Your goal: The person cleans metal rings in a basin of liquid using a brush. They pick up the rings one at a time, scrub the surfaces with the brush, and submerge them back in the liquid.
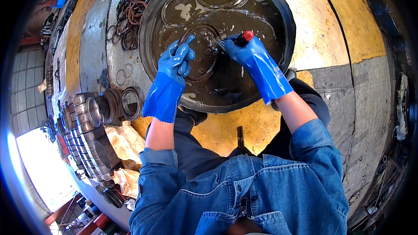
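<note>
Blue rubber gloves cover both my hands. My left hand (177, 60) is closed around the left side of a dark, wet metal ring (205, 25), holding it up over a round tub (147, 56) of murky brown liquid. In my right hand (250, 52) is a tool with a red-and-black handle (247, 35). Its working end meets the ring's right side, but its kind is too hidden to tell. Larger metal rings (219, 5) lie partly in the liquid at the tub's far side.
Rusty rings (138, 11) are heaped left of the tub. Nearer on the left stand rows of metal cylinders (89, 132), a stack of rings (130, 103) and crumpled brown paper (126, 141). My legs straddle the tub's near side. Worn yellow and grey plates (326, 39) make up the floor.
</note>
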A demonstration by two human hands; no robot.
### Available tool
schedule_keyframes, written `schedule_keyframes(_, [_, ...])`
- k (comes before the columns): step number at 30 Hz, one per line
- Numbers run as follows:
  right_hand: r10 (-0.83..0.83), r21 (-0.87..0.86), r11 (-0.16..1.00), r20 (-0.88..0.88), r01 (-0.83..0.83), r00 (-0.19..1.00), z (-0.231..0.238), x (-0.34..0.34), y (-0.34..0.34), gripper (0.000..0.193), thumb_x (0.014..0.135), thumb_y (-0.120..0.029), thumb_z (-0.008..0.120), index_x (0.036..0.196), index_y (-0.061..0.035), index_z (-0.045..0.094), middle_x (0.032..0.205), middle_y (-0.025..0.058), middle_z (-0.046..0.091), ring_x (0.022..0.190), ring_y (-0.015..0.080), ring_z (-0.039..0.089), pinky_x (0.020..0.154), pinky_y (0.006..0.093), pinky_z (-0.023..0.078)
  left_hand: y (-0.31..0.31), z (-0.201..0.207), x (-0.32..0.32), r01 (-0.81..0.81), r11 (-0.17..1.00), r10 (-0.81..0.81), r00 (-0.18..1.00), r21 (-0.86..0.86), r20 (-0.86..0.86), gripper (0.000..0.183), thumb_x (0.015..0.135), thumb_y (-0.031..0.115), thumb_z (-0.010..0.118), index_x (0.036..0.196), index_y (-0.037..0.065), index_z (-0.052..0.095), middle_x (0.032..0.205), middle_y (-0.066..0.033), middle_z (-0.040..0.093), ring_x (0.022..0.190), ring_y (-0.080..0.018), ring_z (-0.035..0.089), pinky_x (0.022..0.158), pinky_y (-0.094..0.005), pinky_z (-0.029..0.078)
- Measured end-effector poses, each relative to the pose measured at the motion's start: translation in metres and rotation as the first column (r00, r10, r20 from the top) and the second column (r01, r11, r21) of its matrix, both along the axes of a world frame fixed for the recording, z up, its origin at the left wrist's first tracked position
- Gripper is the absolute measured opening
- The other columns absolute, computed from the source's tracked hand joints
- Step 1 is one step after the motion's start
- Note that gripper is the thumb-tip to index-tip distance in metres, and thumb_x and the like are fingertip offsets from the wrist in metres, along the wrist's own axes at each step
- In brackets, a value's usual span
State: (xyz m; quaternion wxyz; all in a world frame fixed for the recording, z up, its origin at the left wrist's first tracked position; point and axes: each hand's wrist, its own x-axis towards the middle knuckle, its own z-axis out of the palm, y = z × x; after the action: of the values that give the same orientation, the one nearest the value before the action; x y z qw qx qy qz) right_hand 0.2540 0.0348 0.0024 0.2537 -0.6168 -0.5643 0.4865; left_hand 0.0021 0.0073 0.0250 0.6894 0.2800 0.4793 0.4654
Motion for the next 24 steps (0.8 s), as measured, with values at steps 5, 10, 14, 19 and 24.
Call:
schedule_keyframes(5, [0.043, -0.324, 0.943, -0.127, -0.083, 0.991, 0.024, -0.015, -0.023, 0.028, 0.087, -0.031, 0.068, 0.089, -0.0046, 0.076, 0.082, 0.0125, 0.074, 0.079, 0.0202, 0.07, 0.074, 0.0361, 0.054, -0.007, -0.004, -0.004, -0.041, 0.995, 0.042, 0.999, 0.086, -0.006, 0.043, 0.102, 0.013, 0.065, 0.14, -0.004, 0.058, 0.085, -0.006, 0.069, 0.048, -0.0058, 0.044, 0.045, -0.023, 0.029])
schedule_keyframes(10, [-0.013, -0.341, 0.935, -0.307, -0.097, 0.952, -0.021, -0.015, -0.032, 0.03, 0.088, -0.032, 0.07, 0.092, -0.0037, 0.077, 0.081, 0.011, 0.074, 0.076, 0.0179, 0.069, 0.073, 0.0362, 0.054, 0.0, -0.012, 0.004, -0.051, 0.996, 0.061, 0.984, 0.067, -0.17, 0.047, 0.102, 0.013, 0.063, 0.144, -0.006, 0.052, 0.086, -0.004, 0.069, 0.047, -0.0047, 0.042, 0.045, -0.023, 0.031])
schedule_keyframes(14, [0.086, 0.283, 0.956, -0.029, -0.074, 0.996, 0.002, -0.011, -0.019, 0.028, 0.09, -0.033, 0.068, 0.104, -0.0105, 0.076, 0.09, 0.0136, 0.076, 0.082, 0.0311, 0.073, 0.076, 0.0417, 0.057, -0.008, -0.005, 0.01, -0.043, 0.995, 0.063, 0.974, 0.092, -0.22, 0.038, 0.101, 0.016, 0.067, 0.134, -0.002, 0.064, 0.083, -0.006, 0.07, 0.049, -0.0049, 0.045, 0.046, -0.0204, 0.032])
schedule_keyframes(19, [-0.003, 0.31, 0.949, 0.21, -0.064, 0.978, -0.01, -0.005, -0.012, 0.027, 0.091, -0.035, 0.064, 0.102, -0.0142, 0.076, 0.104, 0.0154, 0.075, 0.096, 0.0398, 0.071, 0.082, 0.0457, 0.058, -0.006, 0.001, 0.016, 0.07, 0.995, -0.051, 0.97, 0.074, -0.237, 0.045, 0.101, 0.015, 0.067, 0.14, -0.005, 0.058, 0.082, -0.0045, 0.068, 0.048, -0.0045, 0.045, 0.044, -0.0202, 0.031])
schedule_keyframes(24, [0.061, -0.325, 0.935, -0.239, -0.139, 0.969, -0.021, -0.016, -0.015, 0.03, 0.089, -0.029, 0.077, 0.101, -0.0024, 0.078, 0.09, 0.006, 0.076, 0.078, 0.0139, 0.068, 0.07, 0.0289, 0.053, -0.008, 0.002, 0.016, 0.08, 0.993, -0.055, 0.966, 0.088, -0.251, 0.046, 0.1, 0.016, 0.067, 0.14, -0.005, 0.058, 0.08, -0.0056, 0.066, 0.047, -0.0049, 0.044, 0.043, -0.0204, 0.03])
